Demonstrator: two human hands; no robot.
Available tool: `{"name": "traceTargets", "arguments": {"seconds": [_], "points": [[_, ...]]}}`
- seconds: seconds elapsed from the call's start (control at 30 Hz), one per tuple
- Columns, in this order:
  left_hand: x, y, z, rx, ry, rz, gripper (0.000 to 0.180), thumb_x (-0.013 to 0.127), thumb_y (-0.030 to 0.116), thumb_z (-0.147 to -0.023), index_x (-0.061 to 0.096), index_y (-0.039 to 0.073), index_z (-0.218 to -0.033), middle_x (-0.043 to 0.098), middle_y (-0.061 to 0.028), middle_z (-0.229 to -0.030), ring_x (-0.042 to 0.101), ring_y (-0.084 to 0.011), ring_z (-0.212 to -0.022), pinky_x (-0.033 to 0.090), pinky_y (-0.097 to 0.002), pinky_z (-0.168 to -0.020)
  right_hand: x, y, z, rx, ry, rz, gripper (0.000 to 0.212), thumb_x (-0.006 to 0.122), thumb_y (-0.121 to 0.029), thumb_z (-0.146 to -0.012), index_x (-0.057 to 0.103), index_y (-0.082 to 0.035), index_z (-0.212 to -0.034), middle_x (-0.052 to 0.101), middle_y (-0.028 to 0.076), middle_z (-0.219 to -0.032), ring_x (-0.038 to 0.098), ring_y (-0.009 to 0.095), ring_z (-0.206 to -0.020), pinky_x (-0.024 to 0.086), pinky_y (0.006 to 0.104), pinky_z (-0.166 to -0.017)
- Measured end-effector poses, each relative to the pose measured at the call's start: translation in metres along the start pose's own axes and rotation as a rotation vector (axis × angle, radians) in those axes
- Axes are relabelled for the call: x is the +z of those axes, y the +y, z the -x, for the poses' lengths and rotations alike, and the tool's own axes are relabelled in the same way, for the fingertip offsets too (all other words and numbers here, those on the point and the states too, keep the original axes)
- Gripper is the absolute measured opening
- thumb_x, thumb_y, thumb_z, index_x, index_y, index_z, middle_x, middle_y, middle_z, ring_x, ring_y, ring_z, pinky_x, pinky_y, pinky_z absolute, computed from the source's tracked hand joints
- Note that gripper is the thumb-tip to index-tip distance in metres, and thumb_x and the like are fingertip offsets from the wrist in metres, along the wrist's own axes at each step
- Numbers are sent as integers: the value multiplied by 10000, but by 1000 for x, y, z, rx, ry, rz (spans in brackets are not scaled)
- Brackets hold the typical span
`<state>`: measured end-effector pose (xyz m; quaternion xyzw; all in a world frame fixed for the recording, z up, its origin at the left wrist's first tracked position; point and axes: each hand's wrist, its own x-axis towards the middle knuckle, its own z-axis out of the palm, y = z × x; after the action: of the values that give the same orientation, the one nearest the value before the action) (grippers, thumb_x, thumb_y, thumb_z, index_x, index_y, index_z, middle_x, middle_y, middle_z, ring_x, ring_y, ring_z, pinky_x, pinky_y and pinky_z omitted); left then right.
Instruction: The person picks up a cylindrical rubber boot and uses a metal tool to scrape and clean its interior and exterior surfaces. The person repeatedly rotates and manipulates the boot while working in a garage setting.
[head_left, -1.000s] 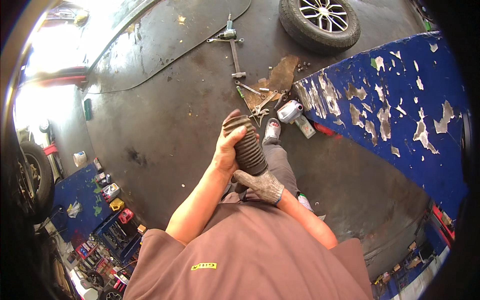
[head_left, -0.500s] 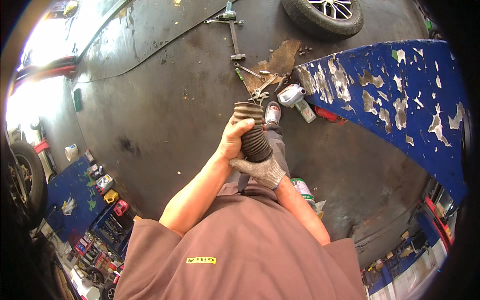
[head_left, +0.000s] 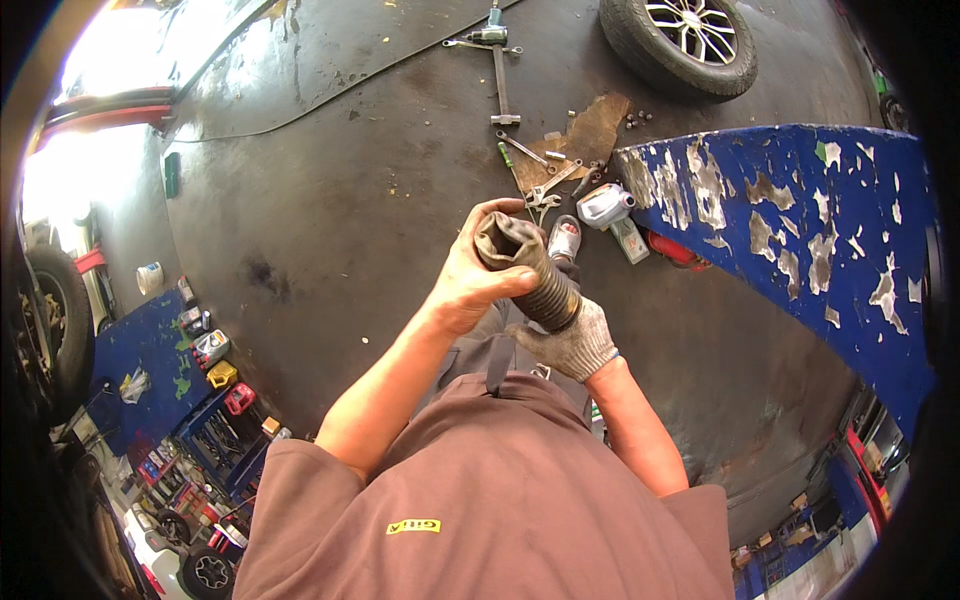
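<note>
In front of my waist I hold a dark ribbed rubber bellows boot (head_left: 549, 297) in both hands. Its far end is a dusty, misshapen open mouth, tilted up toward me. My bare left hand (head_left: 468, 272) is wrapped round that end, thumb across the near side and fingers along the far rim. My right hand (head_left: 578, 345), in a grey knit glove, grips the lower ribbed end. Its palm hides part of that end. Beyond the boot, an adjustable wrench (head_left: 543, 198) lies on the floor.
A sheet of brown cardboard (head_left: 598, 128) with wrenches and small sockets lies ahead, beside a hammer (head_left: 501, 85) and an impact wrench (head_left: 488, 36). A wheel (head_left: 690, 45) rests at the far right. A chipped blue ramp (head_left: 790, 215) flanks my right, with a grey-white jug (head_left: 606, 204) near its tip.
The boot's far end has tipped up so its open mouth shows. My left hand has shifted to that rim, fingers spread round it. The whole view has turned slightly.
</note>
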<state>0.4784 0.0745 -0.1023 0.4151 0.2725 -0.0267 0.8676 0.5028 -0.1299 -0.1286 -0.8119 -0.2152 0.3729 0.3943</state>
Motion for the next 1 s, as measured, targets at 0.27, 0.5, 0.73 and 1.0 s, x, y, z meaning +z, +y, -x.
{"name": "traceTargets", "arguments": {"seconds": [0.27,0.5,0.73,1.0], "points": [[20,4,11,489,-28,-559,851,985,122,-691,471,53,-1365,654,-117,-1238,637,-179,-1120,535,-346,-1000,-12,21,31,233,-115,-1618,436,624,-231,-1065,582,22,-1418,692,177,-1308,705,273,-1151,565,423,-1011],[29,-8,7,640,-62,-588,860,978,129,-697,450,34,-1368,641,-144,-1244,644,-211,-1135,543,-368,-1006,1,25,5,365,-53,-1846,521,512,-386,-1112,532,-7,-1468,601,169,-1477,583,290,-1355,460,455,-1149],[21,-41,11,608,-123,-582,743,939,35,-687,511,50,-1294,631,-150,-1265,607,-251,-1222,484,-407,-1079,-5,12,5,244,-167,-1993,545,450,-352,-1138,466,42,-1513,550,198,-1528,529,307,-1420,388,439,-1240],[11,-76,22,475,-134,-461,734,943,17,-692,512,59,-1285,615,-145,-1351,589,-251,-1275,469,-424,-1120,-1,10,-3,222,-149,-1650,553,657,-255,-1056,477,-33,-1529,585,105,-1477,599,230,-1342,509,382,-1148]]}}
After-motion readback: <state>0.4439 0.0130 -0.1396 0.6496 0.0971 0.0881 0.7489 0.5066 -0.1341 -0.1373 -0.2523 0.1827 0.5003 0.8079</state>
